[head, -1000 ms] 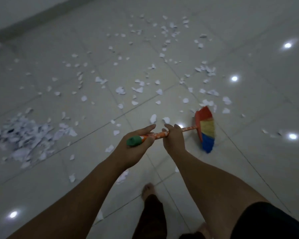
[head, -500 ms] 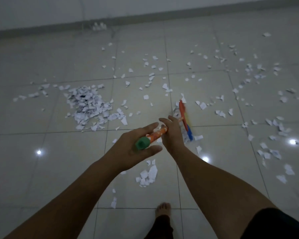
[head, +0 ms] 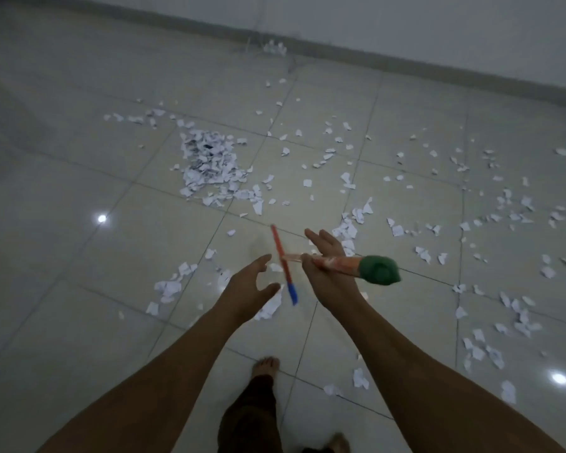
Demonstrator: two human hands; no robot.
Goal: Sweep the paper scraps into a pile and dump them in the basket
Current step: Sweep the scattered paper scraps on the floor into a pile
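At 6 o'clock a bare foot [head: 266, 366] is standing on glossy, pale floor tiles [head: 79, 289] with thin dark grout lines running diagonally. Just beyond it, the left hand [head: 247, 289] is hovering open, fingers spread and loosely bent, gripping nothing. At its 3 o'clock the right hand [head: 329, 276] is carrying the broom [head: 340, 264]. The smooth orange handle is lying across the palm, seemingly pinned by the thumb, while the fingers are reaching out almost straight; blur is hiding the finer grip. Its rounded green cap [head: 378, 269] is pointing to 3 o'clock. The flat brush head [head: 283, 263], seen edge-on as a thin strip shading from red to blue, is hanging between the two hands.

Small clumps of torn white paper scraps [head: 170, 289] are lying at the left hand's 9 o'clock. Farther out, at 11 o'clock, a dense crumpled pile [head: 209, 161] is sitting, some pieces showing dark print. From 1 to 3 o'clock, ragged scraps are lying scattered thinly. At 12 o'clock a grey skirting board [head: 438, 65] is edging the floor
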